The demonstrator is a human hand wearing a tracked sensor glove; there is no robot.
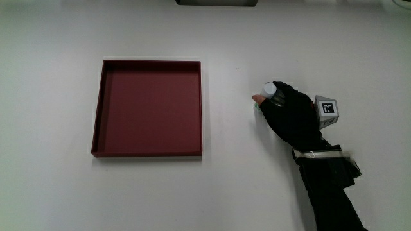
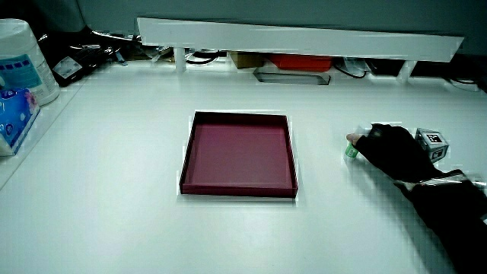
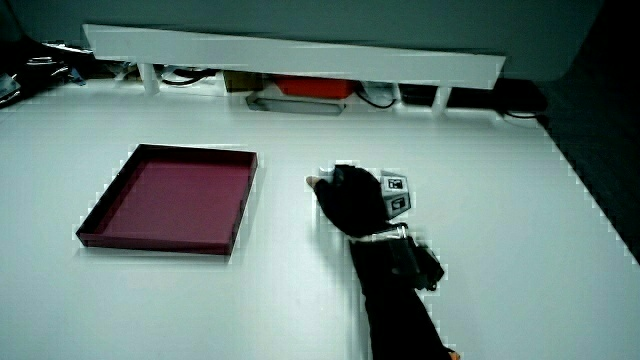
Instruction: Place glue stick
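The glue stick [image 1: 270, 88], with a white cap and a pale green body, rests on the white table beside the dark red tray [image 1: 151, 63]. The gloved hand [image 1: 282, 110] lies over the stick with its fingers curled around it, and the patterned cube [image 1: 326, 110] sits on the back of the hand. Most of the stick is hidden under the glove. In both side views the hand [image 2: 389, 148] [image 3: 352, 198] rests on the table beside the tray [image 2: 237, 116] [image 3: 190, 150]; a bit of the green stick [image 2: 351, 151] shows at the fingertips. Nothing lies in the tray.
A low white partition [image 2: 304, 38] [image 3: 300, 60] runs along the table's edge farthest from the person, with a red box [image 2: 300, 62] and cables under it. A white wipes canister [image 2: 19, 57] and a blue pack [image 2: 11, 114] stand at the table's edge.
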